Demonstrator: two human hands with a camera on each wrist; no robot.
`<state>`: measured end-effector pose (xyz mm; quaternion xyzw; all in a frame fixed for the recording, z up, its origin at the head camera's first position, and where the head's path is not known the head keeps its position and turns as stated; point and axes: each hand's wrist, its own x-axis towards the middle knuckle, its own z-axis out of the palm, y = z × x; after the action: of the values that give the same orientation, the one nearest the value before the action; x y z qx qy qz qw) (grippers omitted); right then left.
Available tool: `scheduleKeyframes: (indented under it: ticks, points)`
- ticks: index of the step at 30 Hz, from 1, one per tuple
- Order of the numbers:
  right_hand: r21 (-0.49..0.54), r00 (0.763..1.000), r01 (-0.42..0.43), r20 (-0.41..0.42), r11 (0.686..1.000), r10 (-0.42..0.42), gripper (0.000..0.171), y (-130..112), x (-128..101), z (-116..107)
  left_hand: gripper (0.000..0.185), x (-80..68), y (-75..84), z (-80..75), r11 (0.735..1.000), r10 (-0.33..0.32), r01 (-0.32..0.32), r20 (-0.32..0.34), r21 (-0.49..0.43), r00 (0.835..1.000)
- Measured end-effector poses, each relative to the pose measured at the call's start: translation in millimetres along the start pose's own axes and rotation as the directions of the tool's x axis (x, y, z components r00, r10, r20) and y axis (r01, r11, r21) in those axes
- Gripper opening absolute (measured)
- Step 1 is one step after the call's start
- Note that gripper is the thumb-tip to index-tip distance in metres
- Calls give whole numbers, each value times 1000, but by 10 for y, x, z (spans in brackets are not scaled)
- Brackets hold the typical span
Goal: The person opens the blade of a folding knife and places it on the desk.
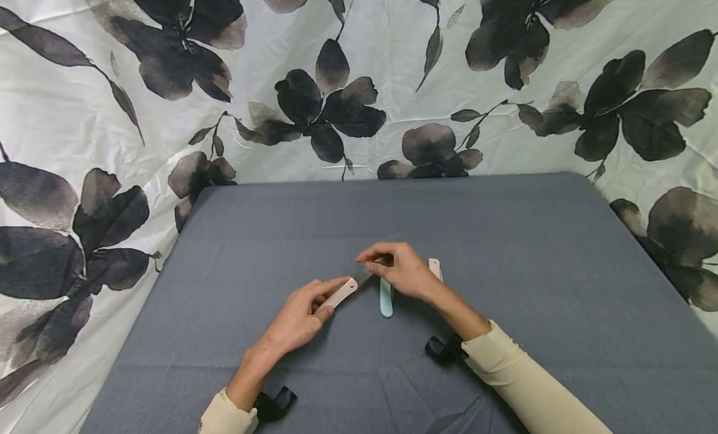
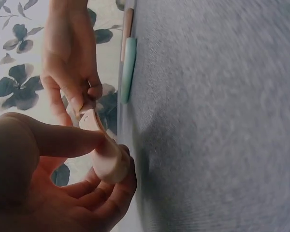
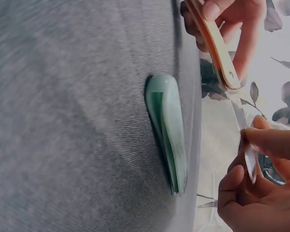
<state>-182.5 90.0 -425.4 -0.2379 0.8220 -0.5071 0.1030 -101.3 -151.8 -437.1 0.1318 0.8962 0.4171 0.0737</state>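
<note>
A table (image 1: 561, 265) covered in plain grey cloth carries the things. Directly on it lie a mint-green folded tool (image 1: 386, 300), just below the right grip (image 1: 401, 272), and a pale pink one (image 1: 435, 268) touching that grip's far side.

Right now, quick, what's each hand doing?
Left hand: grips the pink handle of a small knife.
Right hand: pinches the blade end of the same knife.

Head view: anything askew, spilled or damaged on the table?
Nothing stands out. The left hand holds a pink folding knife by its handle while the right hand pinches its blade. A green one and another pink one lie closed on the grey table.
</note>
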Motion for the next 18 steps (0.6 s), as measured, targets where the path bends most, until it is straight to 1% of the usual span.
scheduleKeyframes:
  ticks: [2,4,6,8,10,12,14,18]
  points:
    - [52,1000,-2,-27,999,3,20,17,21,-16,56,-1,11,15,999,-2,2,14,-45,1000]
    - [111,998,-2,-57,994,8,21,26,43,-30,56,-4,19,17,993,-13,18,42,-115,999]
    - [160,996,-4,-91,987,19,23,31,65,-32,57,-6,20,12,980,-13,28,77,-199,997]
    - [188,991,-14,-125,982,38,26,29,82,-25,61,-5,18,5,960,-8,38,108,-277,994]
    - [206,985,-42,-153,978,75,29,13,95,-16,65,-4,15,0,943,2,42,131,-331,991]
    - [216,979,-67,-177,974,106,31,2,110,-1,70,-3,15,1,930,13,42,146,-365,989]
    - [236,972,-92,-191,967,139,33,-9,125,12,74,-5,17,3,918,11,52,157,-392,988]
    - [302,962,-123,-197,945,189,41,-12,151,30,77,-5,10,15,902,6,60,153,-427,988]
